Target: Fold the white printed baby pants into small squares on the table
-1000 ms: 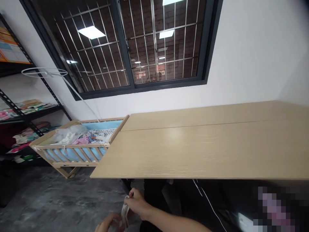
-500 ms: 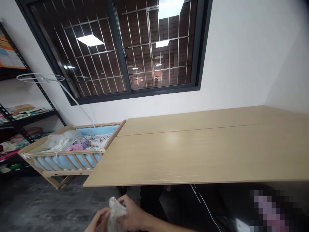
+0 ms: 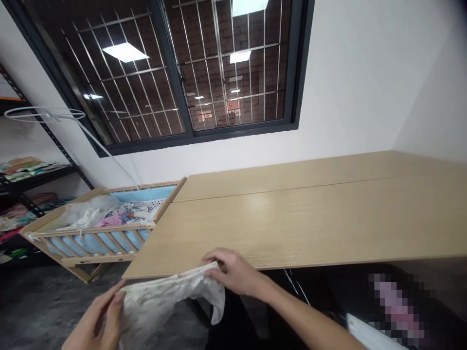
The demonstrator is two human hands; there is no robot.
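Note:
A pale, finely printed cloth garment (image 3: 160,301) hangs spread between my two hands, just in front of the table's near edge. My left hand (image 3: 97,318) pinches one side of it at the lower left. My right hand (image 3: 229,272) grips the other side, its fingers on the gathered top hem. The lower part of the cloth runs out of view at the bottom of the frame.
A long light-wood table (image 3: 310,218) stretches right from a wooden crib (image 3: 91,240) with blue lining, which holds clothes and plastic. A black metal shelf (image 3: 36,175) with folded fabrics stands far left. Grey concrete floor (image 3: 47,301) lies below. A pixelated patch (image 3: 397,306) covers the lower right.
The cloth was a narrow bunch and now hangs opened out. My hands have moved apart and higher, and the view has shifted slightly.

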